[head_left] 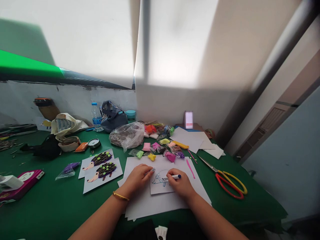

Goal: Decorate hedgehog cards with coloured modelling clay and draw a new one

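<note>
A small white card with a blue line drawing of a hedgehog lies on larger white sheets. My right hand grips a white marker with a dark blue end, its tip low over the drawing. At the card's left edge is my left hand, fingers together around a small pale blue-white thing, perhaps the marker's cap. To the left, two cards carry clay hedgehogs with dark bodies and green dots.
Coloured clay packets line the sheets' far edge. Scissors with red and yellow handles lie right. A plastic bag, a bottle and a phone stand behind. A magenta box is far left.
</note>
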A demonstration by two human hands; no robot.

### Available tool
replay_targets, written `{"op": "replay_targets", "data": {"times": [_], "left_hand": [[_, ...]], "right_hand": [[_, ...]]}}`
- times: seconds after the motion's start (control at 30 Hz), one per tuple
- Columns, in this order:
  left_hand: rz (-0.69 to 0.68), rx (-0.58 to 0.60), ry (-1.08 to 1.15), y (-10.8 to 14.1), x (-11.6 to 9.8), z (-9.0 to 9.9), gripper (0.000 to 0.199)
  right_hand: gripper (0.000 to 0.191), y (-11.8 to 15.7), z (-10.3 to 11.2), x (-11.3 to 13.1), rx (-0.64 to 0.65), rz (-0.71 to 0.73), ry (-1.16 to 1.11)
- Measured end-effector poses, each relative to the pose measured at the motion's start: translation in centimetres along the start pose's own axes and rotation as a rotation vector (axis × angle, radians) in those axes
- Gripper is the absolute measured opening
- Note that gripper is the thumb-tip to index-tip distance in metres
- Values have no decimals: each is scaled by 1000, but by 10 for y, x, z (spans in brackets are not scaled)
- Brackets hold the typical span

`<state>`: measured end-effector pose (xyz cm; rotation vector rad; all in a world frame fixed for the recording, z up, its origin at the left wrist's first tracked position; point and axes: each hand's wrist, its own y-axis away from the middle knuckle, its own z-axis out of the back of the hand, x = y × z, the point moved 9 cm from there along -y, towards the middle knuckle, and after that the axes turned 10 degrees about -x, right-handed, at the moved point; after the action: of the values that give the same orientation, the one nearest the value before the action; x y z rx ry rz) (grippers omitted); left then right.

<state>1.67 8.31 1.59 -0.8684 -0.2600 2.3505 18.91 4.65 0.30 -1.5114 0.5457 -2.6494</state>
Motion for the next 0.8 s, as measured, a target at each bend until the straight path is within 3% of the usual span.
{"op": "replay_targets", "data": {"times": [0.43, 0.8], "left_hand": [[-4, 14, -18, 0, 1, -1, 33], [6, 22, -11, 0, 0, -1, 34]], "right_hand": [[21, 0, -3, 6, 53, 41, -30], [23, -1, 3, 1, -20, 19, -72]]}}
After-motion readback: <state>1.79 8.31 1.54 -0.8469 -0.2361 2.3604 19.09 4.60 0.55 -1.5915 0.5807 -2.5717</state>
